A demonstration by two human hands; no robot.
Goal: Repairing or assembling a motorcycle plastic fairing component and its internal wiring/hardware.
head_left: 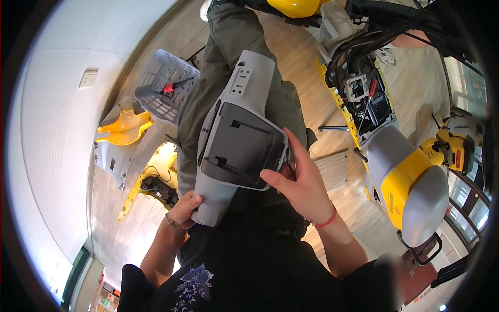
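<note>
Head view: The grey moulded-plastic panel lies over the lap, its black rectangular insert seated. The left hand grips its lower end; the right hand grips its right edge, thumb on the insert. The yellow-and-grey scooter remains uncovered, wiring exposed. Clearance: open right toward the scooter; limited left by the grey slotted plastic basket.
</note>
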